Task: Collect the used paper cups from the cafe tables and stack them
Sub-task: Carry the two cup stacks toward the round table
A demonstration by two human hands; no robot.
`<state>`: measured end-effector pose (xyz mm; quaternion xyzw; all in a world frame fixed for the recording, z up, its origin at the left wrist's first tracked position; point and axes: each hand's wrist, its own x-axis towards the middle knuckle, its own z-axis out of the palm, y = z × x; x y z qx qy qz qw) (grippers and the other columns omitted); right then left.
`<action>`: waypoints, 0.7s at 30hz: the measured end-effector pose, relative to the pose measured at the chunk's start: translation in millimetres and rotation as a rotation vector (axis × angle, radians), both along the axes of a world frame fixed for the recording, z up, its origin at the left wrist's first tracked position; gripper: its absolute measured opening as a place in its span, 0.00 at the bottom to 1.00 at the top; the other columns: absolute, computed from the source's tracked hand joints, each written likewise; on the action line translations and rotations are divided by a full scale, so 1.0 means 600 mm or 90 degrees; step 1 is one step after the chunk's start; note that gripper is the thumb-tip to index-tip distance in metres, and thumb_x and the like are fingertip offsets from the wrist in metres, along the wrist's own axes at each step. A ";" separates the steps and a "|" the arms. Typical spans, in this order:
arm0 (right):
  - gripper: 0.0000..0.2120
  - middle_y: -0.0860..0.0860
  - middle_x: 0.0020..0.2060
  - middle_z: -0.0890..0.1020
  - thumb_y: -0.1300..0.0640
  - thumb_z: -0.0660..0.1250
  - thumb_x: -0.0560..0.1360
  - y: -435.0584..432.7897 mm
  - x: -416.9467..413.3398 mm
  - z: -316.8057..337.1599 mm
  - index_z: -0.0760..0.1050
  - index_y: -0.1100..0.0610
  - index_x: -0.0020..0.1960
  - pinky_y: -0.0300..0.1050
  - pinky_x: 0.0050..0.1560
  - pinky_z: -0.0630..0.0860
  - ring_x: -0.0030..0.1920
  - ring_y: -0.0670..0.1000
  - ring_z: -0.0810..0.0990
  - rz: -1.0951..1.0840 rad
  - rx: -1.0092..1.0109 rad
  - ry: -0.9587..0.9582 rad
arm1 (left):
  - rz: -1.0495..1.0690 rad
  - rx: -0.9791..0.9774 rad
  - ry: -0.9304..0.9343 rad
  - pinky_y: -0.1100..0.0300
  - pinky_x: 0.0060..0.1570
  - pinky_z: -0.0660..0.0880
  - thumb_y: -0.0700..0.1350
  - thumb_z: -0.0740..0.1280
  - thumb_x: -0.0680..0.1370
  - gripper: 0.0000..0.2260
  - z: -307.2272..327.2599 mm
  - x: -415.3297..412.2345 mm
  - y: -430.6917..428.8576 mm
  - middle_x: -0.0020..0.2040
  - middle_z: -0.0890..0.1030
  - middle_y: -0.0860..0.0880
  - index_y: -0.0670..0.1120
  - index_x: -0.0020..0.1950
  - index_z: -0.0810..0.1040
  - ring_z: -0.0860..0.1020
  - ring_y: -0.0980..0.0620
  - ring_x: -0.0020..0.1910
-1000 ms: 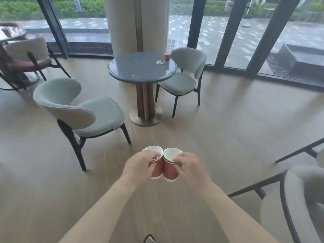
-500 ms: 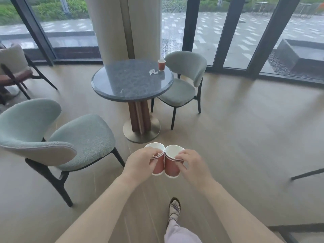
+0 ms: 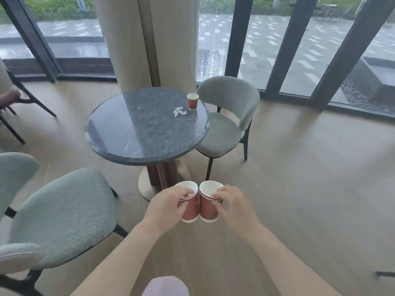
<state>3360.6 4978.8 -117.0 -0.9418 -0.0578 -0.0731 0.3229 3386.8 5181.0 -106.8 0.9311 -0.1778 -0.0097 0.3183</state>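
Observation:
My left hand (image 3: pixel 168 205) grips a small stack of red paper cups (image 3: pixel 191 209) with white insides. My right hand (image 3: pixel 234 205) grips another stack of red paper cups (image 3: pixel 207 207). The two stacks touch side by side, upright, held in front of me above the floor. One more red paper cup (image 3: pixel 192 101) stands upright at the far right edge of a round dark stone table (image 3: pixel 132 133). Beside it lies a crumpled white napkin (image 3: pixel 179 111).
A grey-green chair (image 3: pixel 226 122) stands right of the table, and another grey-green chair (image 3: pixel 62 216) is at my near left. A pillar (image 3: pixel 147 41) rises behind the table, with glass walls beyond. Wooden floor stretches to the right.
I have walked closer to the round table, which now looms larger and nearer. Both hands hold the cup stacks together as before.

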 end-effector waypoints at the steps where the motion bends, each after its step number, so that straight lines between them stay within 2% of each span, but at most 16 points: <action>1: 0.07 0.48 0.48 0.81 0.59 0.68 0.72 -0.003 0.024 -0.002 0.81 0.55 0.50 0.34 0.53 0.66 0.52 0.50 0.75 0.006 -0.001 0.001 | 0.002 -0.001 0.002 0.56 0.52 0.75 0.39 0.65 0.73 0.15 -0.004 0.024 -0.002 0.52 0.82 0.54 0.53 0.55 0.80 0.79 0.52 0.52; 5: 0.07 0.48 0.47 0.81 0.60 0.68 0.72 -0.012 0.139 -0.012 0.81 0.55 0.49 0.33 0.52 0.65 0.52 0.51 0.75 0.026 0.001 0.008 | 0.024 -0.006 0.001 0.60 0.48 0.74 0.38 0.66 0.72 0.14 -0.020 0.136 -0.008 0.50 0.83 0.54 0.52 0.54 0.81 0.79 0.53 0.50; 13: 0.07 0.50 0.46 0.81 0.62 0.69 0.71 -0.025 0.433 -0.020 0.81 0.57 0.48 0.29 0.49 0.62 0.50 0.52 0.76 0.016 -0.016 0.010 | 0.022 0.012 0.012 0.56 0.53 0.74 0.39 0.66 0.72 0.15 -0.040 0.439 -0.016 0.53 0.82 0.53 0.53 0.55 0.79 0.78 0.51 0.53; 21: 0.06 0.48 0.46 0.81 0.62 0.70 0.70 -0.023 0.663 -0.030 0.81 0.55 0.46 0.27 0.51 0.62 0.50 0.50 0.76 -0.005 -0.004 0.017 | 0.002 -0.005 0.031 0.54 0.52 0.75 0.39 0.67 0.72 0.13 -0.031 0.674 -0.024 0.50 0.83 0.55 0.53 0.53 0.80 0.79 0.52 0.50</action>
